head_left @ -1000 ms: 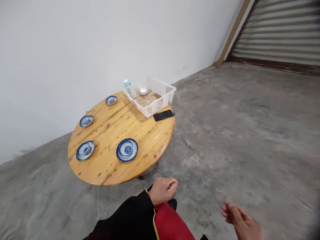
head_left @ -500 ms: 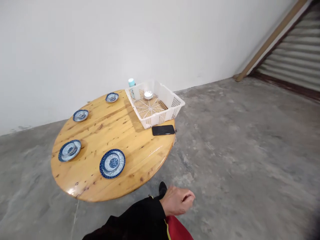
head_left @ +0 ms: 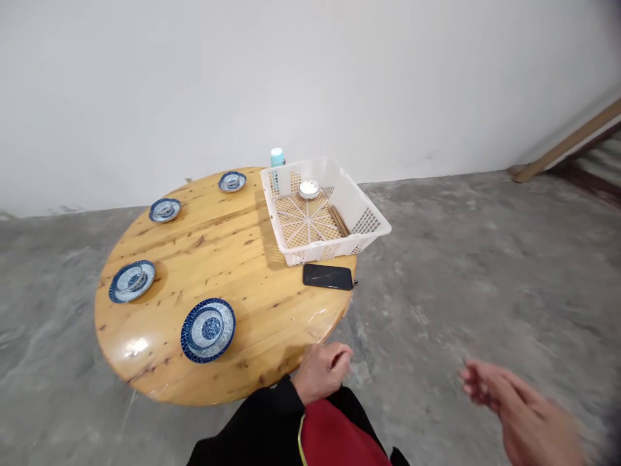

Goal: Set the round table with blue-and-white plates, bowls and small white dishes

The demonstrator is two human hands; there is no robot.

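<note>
My left hand (head_left: 323, 371) hangs just off the near right edge of the round wooden table (head_left: 272, 310), its fingers curled in a loose fist with nothing visible in them. Over the floor at lower right is my right hand (head_left: 526, 408), smeared by motion, fingers half bent and apparently holding nothing. Closest to the left hand on the table are a black phone (head_left: 328, 277) and a blue-and-white plate (head_left: 187, 340) bearing a bowl (head_left: 211, 327). Beyond the phone stands a white plastic basket (head_left: 334, 247) holding a stack of small white dishes (head_left: 309, 189) and brown chopsticks (head_left: 338, 221).
Blue-patterned plates with small bowls stand along the table's left side: a near one (head_left: 116, 288), a middle one (head_left: 165, 210) and a far one (head_left: 231, 181). A light-blue bottle (head_left: 277, 157) is behind the basket. A white wall (head_left: 194, 84) rises behind; grey concrete floor (head_left: 460, 272) surrounds the table.
My right hand has come into view at lower right. My left hand is now closer to the table edge. The view has turned right and moved closer to the table.
</note>
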